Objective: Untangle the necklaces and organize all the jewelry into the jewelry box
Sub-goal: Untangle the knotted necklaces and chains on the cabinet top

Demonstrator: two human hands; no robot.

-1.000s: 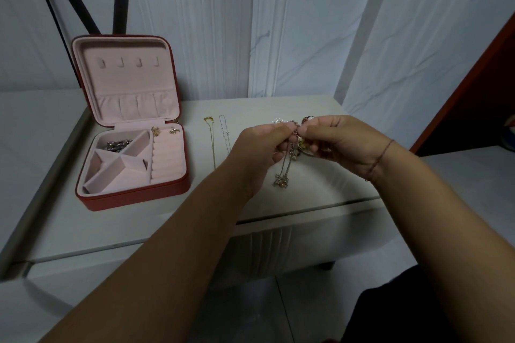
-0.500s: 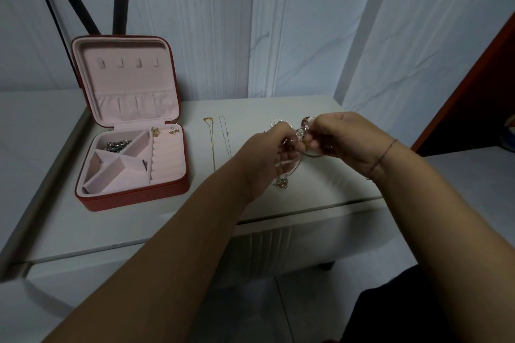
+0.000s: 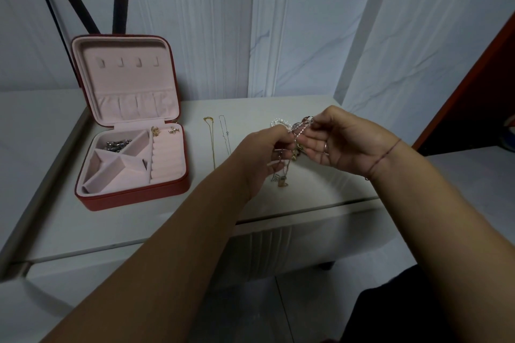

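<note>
Fingers of left hand point(image 3: 262, 156) and right hand point(image 3: 340, 142) pinch tangled thin metal chains point(image 3: 298, 128).

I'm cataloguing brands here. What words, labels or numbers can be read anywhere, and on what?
None can be read.
The jewelry box shows no lettering.
The dangling pendants are too small and blurred to tell.

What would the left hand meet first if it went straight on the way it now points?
The left hand pinches the tangled necklaces; going straight on, it would probably meet the right hand just beyond them, though depth is unclear.
</note>
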